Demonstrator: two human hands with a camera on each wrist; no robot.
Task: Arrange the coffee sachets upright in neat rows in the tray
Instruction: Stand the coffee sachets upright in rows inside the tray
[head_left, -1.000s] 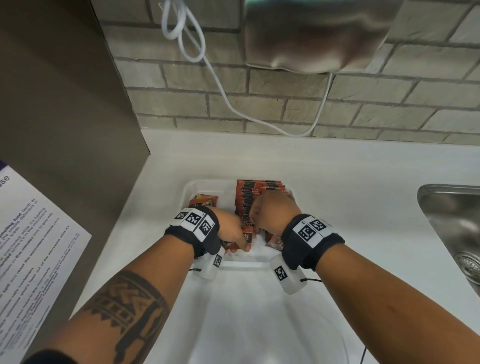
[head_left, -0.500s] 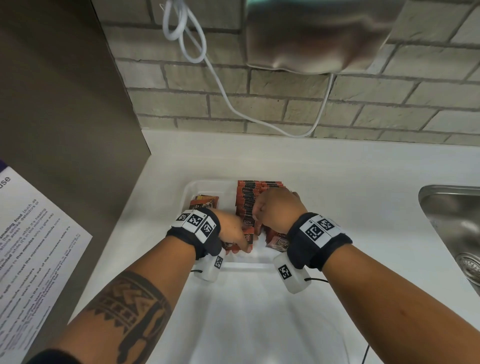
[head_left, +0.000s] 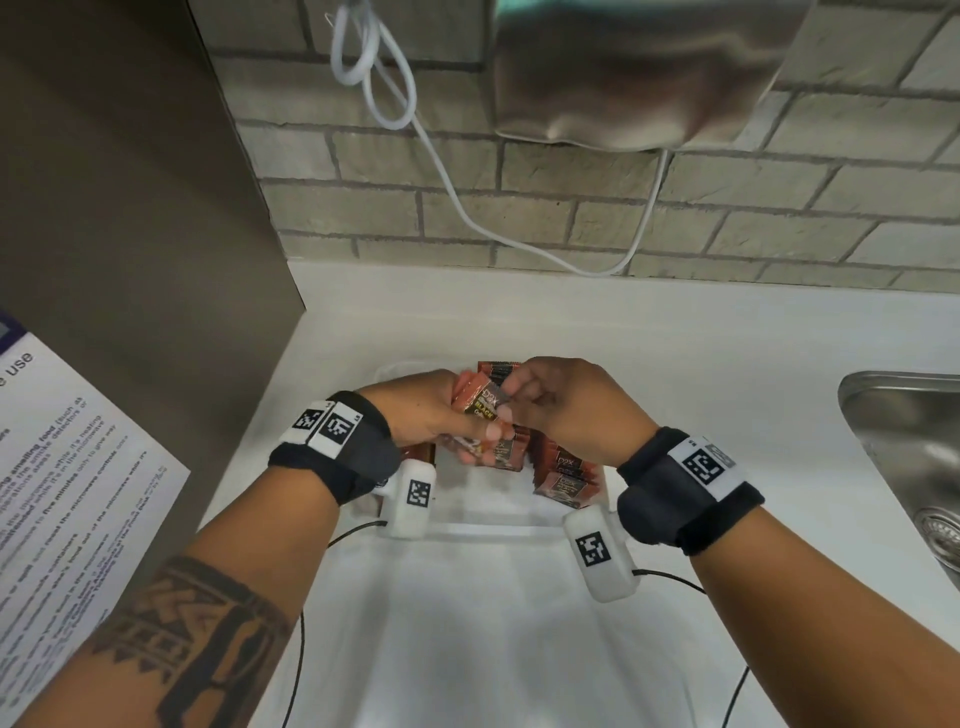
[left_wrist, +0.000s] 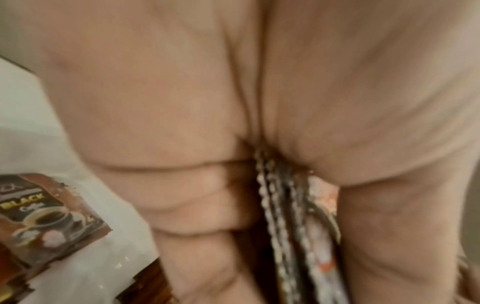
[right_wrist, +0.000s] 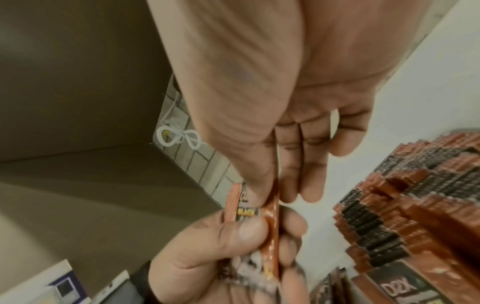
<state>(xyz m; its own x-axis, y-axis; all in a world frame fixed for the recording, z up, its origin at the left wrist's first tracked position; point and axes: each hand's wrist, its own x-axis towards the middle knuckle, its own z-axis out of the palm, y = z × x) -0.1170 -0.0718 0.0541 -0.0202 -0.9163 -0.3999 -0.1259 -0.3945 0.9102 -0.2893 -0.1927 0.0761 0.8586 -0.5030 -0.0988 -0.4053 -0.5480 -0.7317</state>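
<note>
Above the clear tray (head_left: 483, 512) my left hand (head_left: 441, 410) grips a small bundle of brown coffee sachets (head_left: 480, 402), their crimped edges (left_wrist: 285, 226) showing between thumb and fingers. My right hand (head_left: 524, 395) pinches the top of the same bundle (right_wrist: 270, 222) with thumb and forefinger. A row of upright sachets (head_left: 563, 467) stands in the tray's right part and shows as a stepped stack (right_wrist: 405, 205) in the right wrist view. A loose sachet (left_wrist: 44, 216) lies flat on the tray floor at the left.
The tray sits on a white counter (head_left: 675, 364) against a brick wall. A brown cabinet side (head_left: 130, 234) with a printed notice (head_left: 67, 467) rises at the left. A steel sink (head_left: 914, 457) lies right. A white cable (head_left: 467, 208) hangs on the wall.
Both hands have risen out of the tray and moved away from me. They now hold a bundle of sachets lifted above it, where before they were down among the sachets.
</note>
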